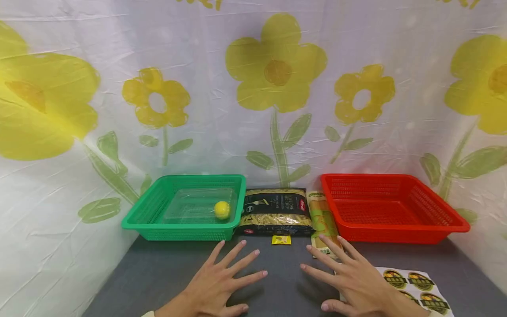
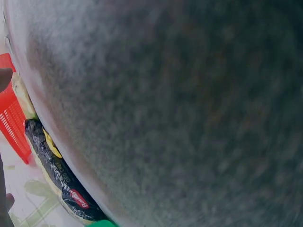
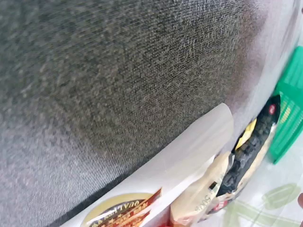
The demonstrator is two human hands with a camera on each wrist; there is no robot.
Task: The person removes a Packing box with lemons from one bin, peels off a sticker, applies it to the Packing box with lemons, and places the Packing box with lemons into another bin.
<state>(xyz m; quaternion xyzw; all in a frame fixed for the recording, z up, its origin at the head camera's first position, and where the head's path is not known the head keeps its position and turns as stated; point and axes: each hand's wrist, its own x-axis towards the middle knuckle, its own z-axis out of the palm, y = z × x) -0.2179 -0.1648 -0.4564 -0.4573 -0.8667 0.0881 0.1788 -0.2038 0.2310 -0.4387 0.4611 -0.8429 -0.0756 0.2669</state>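
Both hands hover over the dark grey table with fingers spread, and neither holds anything. The left hand (image 1: 220, 281) is in front of the green basket (image 1: 182, 232); the right hand (image 1: 356, 281) partly covers a sheet of round stickers (image 1: 423, 281). Beyond the hands, a black pasta bag (image 1: 277, 210) lies between the two baskets, with a small yellow packet (image 1: 281, 240) at its front edge. A green and tan food package (image 1: 321, 222) lies between the bag and the red basket (image 1: 396, 234). Inside the green basket are a yellow ball (image 1: 222, 210) and a clear plastic container (image 1: 186, 203).
A white curtain (image 1: 214, 145) printed with yellow flowers hangs behind and at both sides. The grey tabletop (image 1: 158, 268) stretches in front of the baskets. In the right wrist view, one edge of the sticker sheet (image 3: 208, 132) curls up from the table.
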